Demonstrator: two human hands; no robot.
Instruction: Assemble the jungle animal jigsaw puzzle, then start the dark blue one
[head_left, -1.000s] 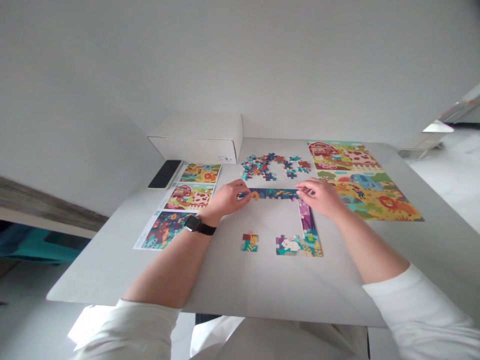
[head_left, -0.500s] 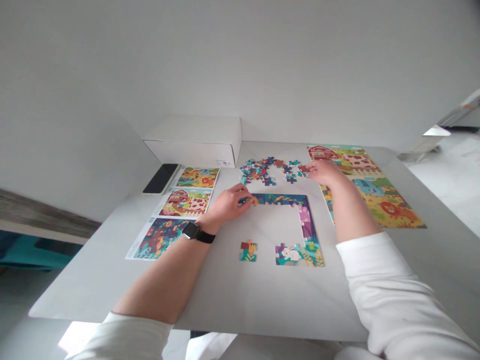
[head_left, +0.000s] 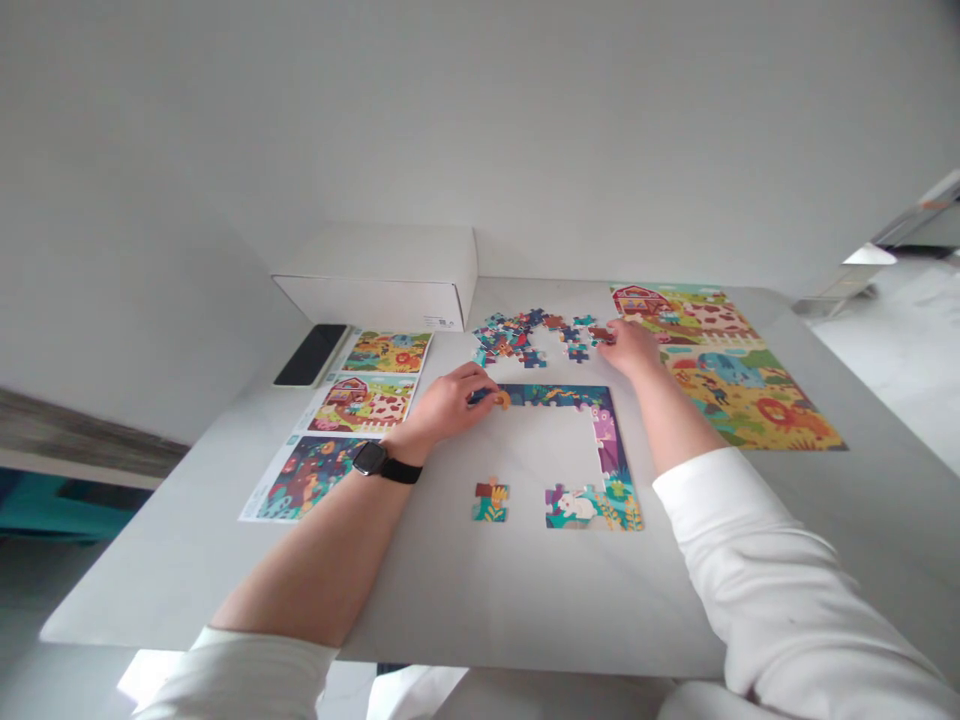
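Observation:
My left hand (head_left: pixel 453 405), with a black watch on its wrist, has its fingers pressed together on a dark blue puzzle piece at the top left end of the joined border (head_left: pixel 609 440). That border runs along the top, down the right side and partly along the bottom. My right hand (head_left: pixel 630 348) pinches a brown puzzle piece (head_left: pixel 601 335) at the right edge of the loose pile (head_left: pixel 506 338). Two joined pieces with a yellow plant (head_left: pixel 491 500) lie apart, left of the rabbit piece (head_left: pixel 577 506).
A white box (head_left: pixel 375 295) stands at the back left, near a black phone (head_left: pixel 311 354). The sheet with three pictures (head_left: pixel 360 403) lies on the left. A large farm and safari picture (head_left: pixel 731 375) lies at the right on the pale table (head_left: pixel 525 610).
My right hand has moved slightly left, with the brown piece at its fingertips. My left hand stays at the border's corner. The whole view has shifted a little.

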